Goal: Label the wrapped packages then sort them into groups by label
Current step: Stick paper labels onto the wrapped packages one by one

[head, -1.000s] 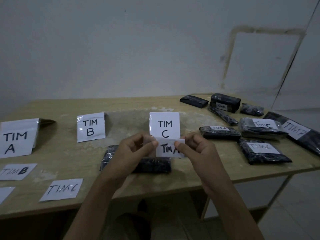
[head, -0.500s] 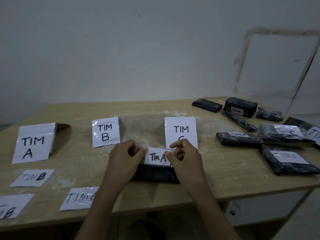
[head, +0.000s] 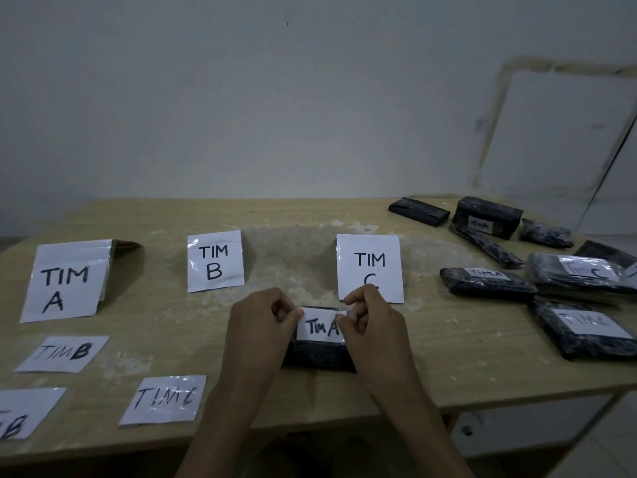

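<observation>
The left hand point(head: 262, 326) pinches the left end of a small white paper label marked TIM A point(head: 320, 327) between thumb and curled fingers. The right hand point(head: 374, 326) pinches the right end in the same way. The label sits on top of a black plastic-wrapped package point(head: 317, 357), which lies on the pale wooden desk point(head: 448, 367) near the middle of its front edge, largely hidden between the two hands. Whether the label is fully stuck down cannot be told.

Just behind the right hand stands a white paper sign reading TIM C point(head: 370, 263), its lower part covered by the fingers. A white TIM B sign point(head: 215, 262) stands to its left, and a larger white TIM A sign point(head: 65, 281) stands near the left edge.

Toward the front-left corner three loose white slips lie flat: one marked TIMB point(head: 63, 353), one marked TIMC point(head: 163, 400), and one cut off by the frame point(head: 24, 412).

Along the right edge lies a cluster of black wrapped packages point(head: 487, 284), several of them carrying white labels.
</observation>
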